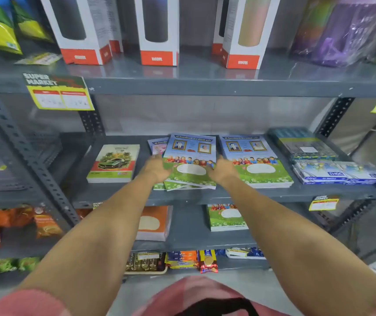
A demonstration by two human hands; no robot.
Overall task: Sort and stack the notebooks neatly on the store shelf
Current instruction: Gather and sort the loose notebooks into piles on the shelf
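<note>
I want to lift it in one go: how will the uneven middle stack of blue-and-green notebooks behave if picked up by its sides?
The middle stack will probably slide apart: its lower books already fan out at the front edge. The covers look glossy, so likely slippery. With the left hand and right hand only at the sides, thin notebooks may sag.
</note>
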